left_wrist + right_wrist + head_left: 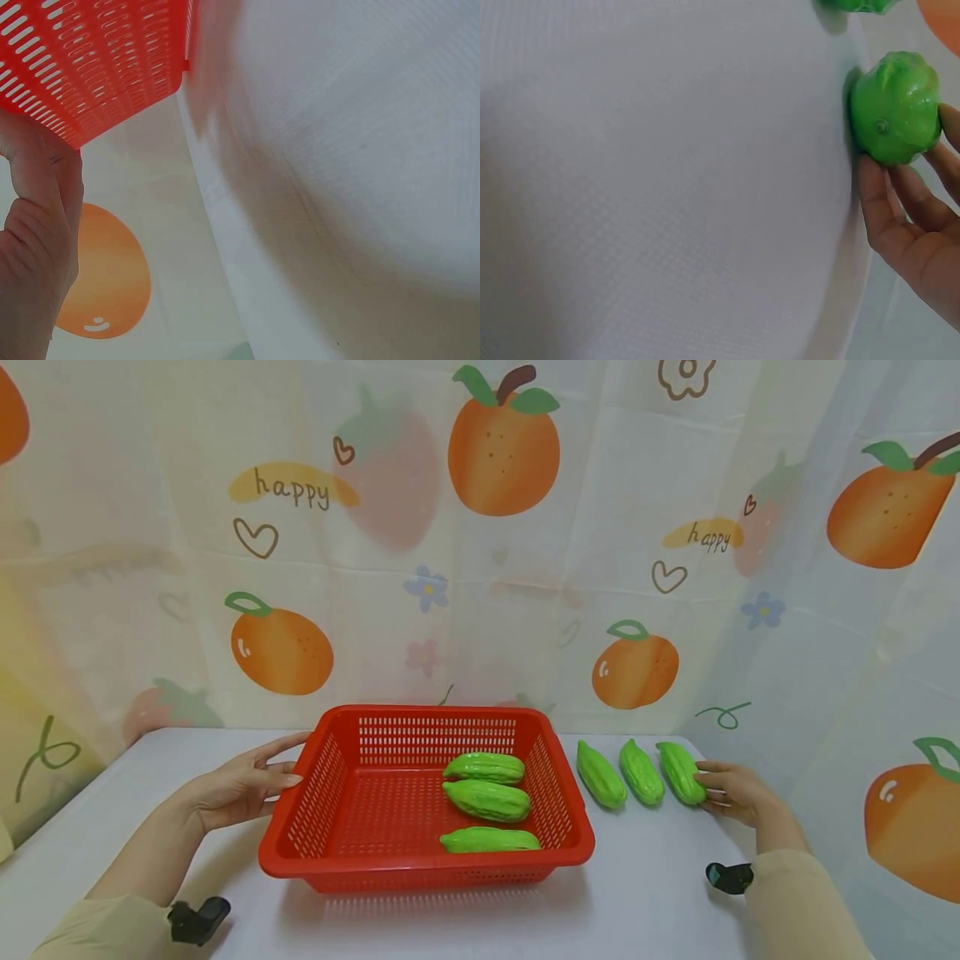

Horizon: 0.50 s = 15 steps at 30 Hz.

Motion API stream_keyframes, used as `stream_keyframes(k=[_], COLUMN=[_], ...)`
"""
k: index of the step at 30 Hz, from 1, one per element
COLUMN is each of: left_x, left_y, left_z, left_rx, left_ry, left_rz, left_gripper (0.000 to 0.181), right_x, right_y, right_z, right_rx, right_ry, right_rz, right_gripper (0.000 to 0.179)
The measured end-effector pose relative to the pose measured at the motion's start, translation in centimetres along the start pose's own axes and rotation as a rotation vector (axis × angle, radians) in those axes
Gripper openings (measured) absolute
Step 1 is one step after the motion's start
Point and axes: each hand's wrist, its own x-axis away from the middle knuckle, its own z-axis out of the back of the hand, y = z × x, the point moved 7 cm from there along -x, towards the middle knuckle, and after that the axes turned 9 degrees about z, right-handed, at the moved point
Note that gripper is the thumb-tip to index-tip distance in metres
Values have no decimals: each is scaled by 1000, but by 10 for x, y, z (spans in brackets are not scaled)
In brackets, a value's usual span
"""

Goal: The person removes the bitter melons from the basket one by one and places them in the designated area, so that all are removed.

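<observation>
A red plastic basket (427, 862) with slotted walls stands on the table. My left hand (243, 785) grips its left rim, thumb on top; in the left wrist view that hand (37, 232) is against the slotted wall. Inside the basket, toward the right, lie three green bitter melons (486, 800). Right of the basket, three more lie in a row. My right hand (738, 793) touches the rightmost bitter melon (681, 774) along its right side. In the right wrist view, extended fingers (922, 206) rest against that melon (896, 109), which sits on the table.
The table (637, 893) has a white cover. Behind it hangs a curtain (480, 610) printed with oranges. Between the basket and the touched melon lie the other two bitter melons (602, 776). Black straps with small devices (198, 921) are on both wrists.
</observation>
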Motion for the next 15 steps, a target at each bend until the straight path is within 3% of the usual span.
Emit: stream_keyframes(k=[15], left_x=[1], left_y=[0], left_z=[-1], left_rx=[11], left_ry=[-4], left_rz=[-1], left_gripper=[66], right_x=[-1], right_y=[1], right_z=[-1], right_rx=[9], right_ry=[7], right_rz=[-6], right_gripper=[68])
